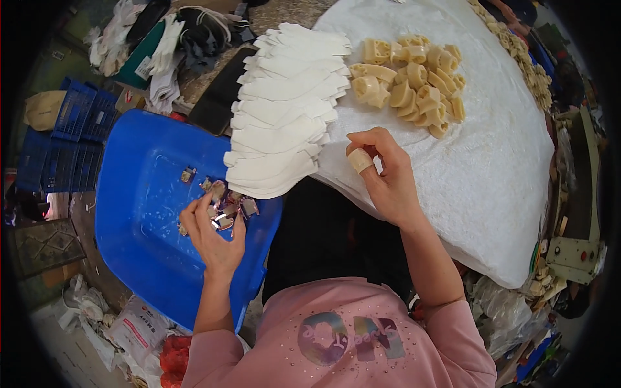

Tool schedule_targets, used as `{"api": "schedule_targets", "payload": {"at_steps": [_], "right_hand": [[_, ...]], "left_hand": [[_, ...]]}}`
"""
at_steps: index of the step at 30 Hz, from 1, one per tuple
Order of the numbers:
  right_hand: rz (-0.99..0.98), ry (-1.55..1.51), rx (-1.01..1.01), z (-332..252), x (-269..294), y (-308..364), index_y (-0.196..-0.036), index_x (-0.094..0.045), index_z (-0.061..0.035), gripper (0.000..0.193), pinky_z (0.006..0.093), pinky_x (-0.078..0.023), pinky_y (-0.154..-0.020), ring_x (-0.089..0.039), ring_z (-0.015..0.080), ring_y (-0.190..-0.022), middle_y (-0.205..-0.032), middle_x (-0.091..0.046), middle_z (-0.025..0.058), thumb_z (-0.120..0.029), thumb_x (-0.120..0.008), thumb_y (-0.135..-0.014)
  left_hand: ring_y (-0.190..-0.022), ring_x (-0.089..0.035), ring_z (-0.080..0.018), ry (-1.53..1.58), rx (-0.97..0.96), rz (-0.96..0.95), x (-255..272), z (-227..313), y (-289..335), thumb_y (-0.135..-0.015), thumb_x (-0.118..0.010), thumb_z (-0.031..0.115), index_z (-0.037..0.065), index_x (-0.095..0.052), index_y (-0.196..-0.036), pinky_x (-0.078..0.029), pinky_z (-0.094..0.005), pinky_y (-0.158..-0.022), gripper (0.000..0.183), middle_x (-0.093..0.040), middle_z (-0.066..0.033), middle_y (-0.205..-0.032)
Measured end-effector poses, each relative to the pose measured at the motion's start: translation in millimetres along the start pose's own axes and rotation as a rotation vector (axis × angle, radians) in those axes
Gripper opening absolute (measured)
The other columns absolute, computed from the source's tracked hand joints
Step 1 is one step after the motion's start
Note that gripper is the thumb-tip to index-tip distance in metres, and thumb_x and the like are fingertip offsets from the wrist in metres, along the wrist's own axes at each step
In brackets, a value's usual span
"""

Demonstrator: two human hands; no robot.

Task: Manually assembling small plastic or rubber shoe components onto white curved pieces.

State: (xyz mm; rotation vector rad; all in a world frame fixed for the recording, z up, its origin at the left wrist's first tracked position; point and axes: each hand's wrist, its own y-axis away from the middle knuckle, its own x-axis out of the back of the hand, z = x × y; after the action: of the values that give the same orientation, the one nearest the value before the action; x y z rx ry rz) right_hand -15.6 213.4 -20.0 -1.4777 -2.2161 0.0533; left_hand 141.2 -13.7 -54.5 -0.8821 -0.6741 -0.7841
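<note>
My left hand [215, 240] is down in a blue plastic tub [139, 239], thumb and fingers spread around several small shiny metallic pieces [225, 210]. Nothing is visibly gripped in it. Over the near edge of the white-covered table [479, 207] hovers my right hand [390, 180], its index finger bent and apart from the thumb, with no object between them. A beige wrap [359, 160] goes round the thumb. Overlapping flat white curved pieces [278, 116] lie in a long row between the tub and a heap of beige, curved, moulded-looking parts [417, 84].
Blue crates [77, 116] stand at the far left. A green container [139, 58] with white gloves hanging by it is behind the tub. More beige parts [524, 55] line the table's far right edge. A machine panel with knobs [572, 258] stands right.
</note>
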Motion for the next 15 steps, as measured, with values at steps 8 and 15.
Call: {"api": "schedule_targets", "payload": {"at_steps": [8, 15], "right_hand": [[-0.051, 0.272, 0.228, -19, -29, -31, -0.096, -0.061, -0.0046, 0.026, 0.0381, -0.039, -0.077, -0.047, 0.0290, -0.089, -0.089, -0.054, 0.0080, 0.004, -0.059, -0.071], [-0.143, 0.618, 0.422, -31, -80, -62, -0.085, -0.065, -0.0080, 0.023, 0.0387, -0.032, -0.080, -0.046, 0.0249, -0.091, -0.086, -0.052, 0.0055, -0.006, -0.067, -0.062]], "left_hand": [[-0.097, -0.046, -0.0302, 0.142, -0.120, 0.063, -17, 26, -50, -0.070, -0.065, 0.004, 0.003, -0.055, -0.110, -0.039, -0.0391, -0.083, 0.041, -0.050, -0.0148, -0.103], [-0.103, -0.045, -0.0320, 0.357, 0.237, -0.103, -26, 39, -67, -0.073, -0.066, 0.009, 0.002, -0.040, -0.124, -0.037, -0.0407, -0.091, 0.058, -0.047, -0.0178, -0.108]]}}
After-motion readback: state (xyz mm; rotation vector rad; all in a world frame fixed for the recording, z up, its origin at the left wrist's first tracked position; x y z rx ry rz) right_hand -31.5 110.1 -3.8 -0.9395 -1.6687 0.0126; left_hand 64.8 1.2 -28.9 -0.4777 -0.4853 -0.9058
